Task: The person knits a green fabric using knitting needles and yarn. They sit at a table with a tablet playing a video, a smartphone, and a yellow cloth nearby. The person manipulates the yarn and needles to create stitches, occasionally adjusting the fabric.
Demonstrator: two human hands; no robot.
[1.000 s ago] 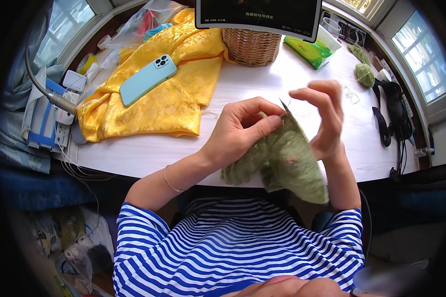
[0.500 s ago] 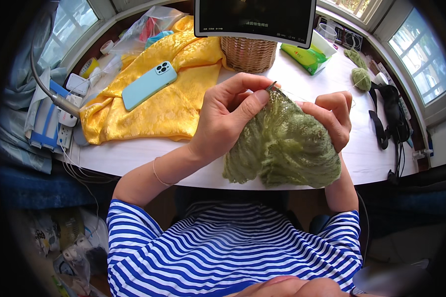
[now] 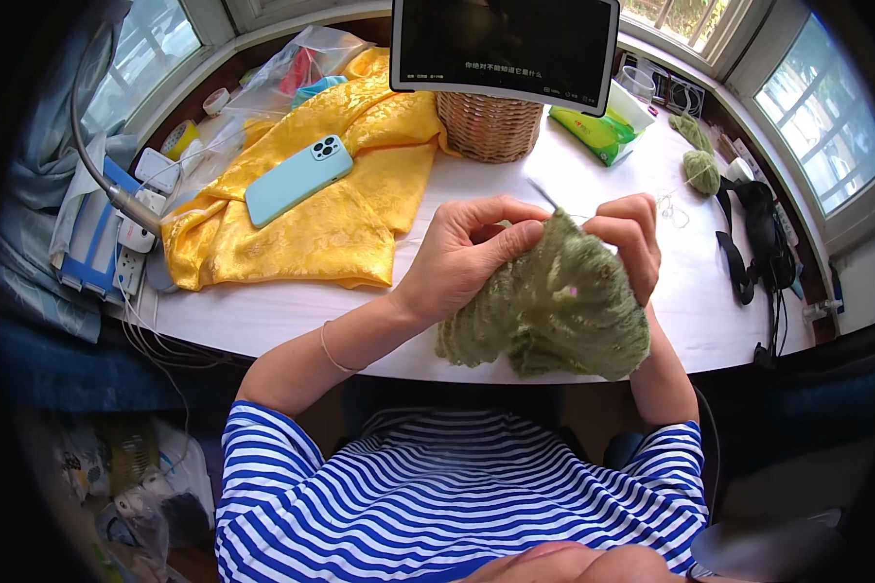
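A fuzzy green piece of knitting [image 3: 569, 316] hangs between my hands over the table's front edge. Its upper edge is pinched between the thumb and fingers of my left hand [image 3: 467, 257]. From the top of the fabric a thin needle [image 3: 542, 192] sticks out, pointing up and away to the left. My right hand [image 3: 632, 243] is closed with bent fingers at the knitting's upper right side; whether it also grips a needle is hidden. Loose yarn trails to a green ball of yarn [image 3: 701, 172] at the far right.
A pale blue phone [image 3: 297, 185] lies on yellow patterned cloth [image 3: 311, 257] at the left. Behind stand a wicker basket [image 3: 491, 126] and a dark screen [image 3: 501, 49]. A green tissue pack [image 3: 598, 131] sits at back right; black straps [image 3: 763, 233] lie near the right edge.
Both hands and the knitting have come slightly nearer to me, the right hand also leftward. More of the needle now shows above the fabric. The screen's picture has changed.
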